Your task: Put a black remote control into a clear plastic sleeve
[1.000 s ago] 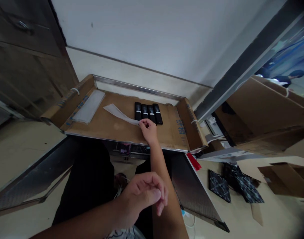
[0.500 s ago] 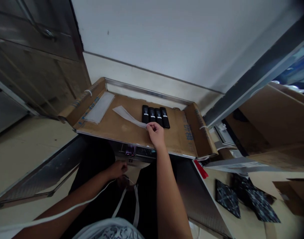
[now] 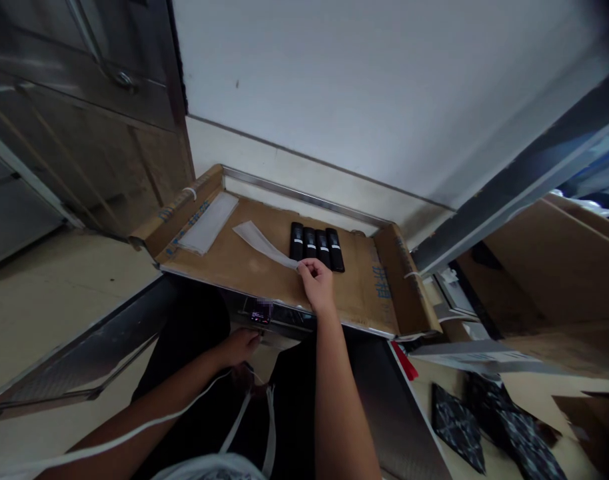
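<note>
The right hand point(image 3: 316, 283) pinches the near end of a thin clear bag point(image 3: 264, 244) that lies flat on the brown cardboard point(image 3: 244, 267) covering the desk. Just beside that grip, four black remotes point(image 3: 316, 244) lie side by side in a row. A stack of clear bags point(image 3: 207, 223) rests near the left flap. The left hand point(image 3: 240, 347) is low under the desk edge; I cannot tell if its grip is closed.
</note>
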The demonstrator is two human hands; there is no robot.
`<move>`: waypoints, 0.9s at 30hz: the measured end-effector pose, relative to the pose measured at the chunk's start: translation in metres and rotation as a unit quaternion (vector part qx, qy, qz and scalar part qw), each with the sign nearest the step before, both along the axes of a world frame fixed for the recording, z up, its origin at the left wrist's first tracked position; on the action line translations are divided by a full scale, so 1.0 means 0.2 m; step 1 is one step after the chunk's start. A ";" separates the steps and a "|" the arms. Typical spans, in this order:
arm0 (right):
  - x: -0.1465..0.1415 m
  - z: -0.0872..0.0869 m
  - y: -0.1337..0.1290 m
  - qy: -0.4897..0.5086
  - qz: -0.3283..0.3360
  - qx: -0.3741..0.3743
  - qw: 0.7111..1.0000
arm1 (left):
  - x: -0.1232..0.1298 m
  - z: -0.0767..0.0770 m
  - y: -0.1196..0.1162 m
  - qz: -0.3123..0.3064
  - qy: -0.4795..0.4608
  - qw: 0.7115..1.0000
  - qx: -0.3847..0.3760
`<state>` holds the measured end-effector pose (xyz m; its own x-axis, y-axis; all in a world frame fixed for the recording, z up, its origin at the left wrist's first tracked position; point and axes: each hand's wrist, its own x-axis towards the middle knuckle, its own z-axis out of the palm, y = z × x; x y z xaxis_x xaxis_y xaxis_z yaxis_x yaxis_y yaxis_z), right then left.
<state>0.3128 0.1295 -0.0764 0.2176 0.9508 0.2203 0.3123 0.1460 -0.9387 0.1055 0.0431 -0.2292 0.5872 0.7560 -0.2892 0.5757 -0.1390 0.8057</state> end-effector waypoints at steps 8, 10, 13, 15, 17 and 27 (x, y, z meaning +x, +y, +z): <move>0.00 -0.01 0.00 -0.025 0.018 0.002 1.000 | -0.16 0.52 0.05 0.060 -0.063 0.992 0.092; -0.01 -0.01 0.00 -0.042 0.033 0.006 0.999 | -0.20 0.71 0.13 0.080 -0.085 0.979 0.167; -0.03 0.00 0.00 -0.063 0.061 0.007 0.996 | -0.18 0.93 0.32 0.113 -0.091 0.942 0.303; -0.03 0.01 -0.01 -0.078 0.077 0.008 0.994 | -0.13 0.99 0.45 0.088 -0.080 0.924 0.362; -0.04 0.01 -0.02 -0.097 0.081 0.014 0.992 | -0.05 0.98 0.54 0.062 -0.062 0.916 0.392; -0.06 0.02 0.00 -0.157 0.060 0.088 0.982 | 0.04 0.82 0.60 0.040 -0.035 0.902 0.428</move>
<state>0.3007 0.1292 -0.0717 0.0017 0.9064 0.4224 0.5528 0.3511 -0.7557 0.1136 0.1641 -0.0654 0.5148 0.7257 0.4564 0.5643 -0.6876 0.4569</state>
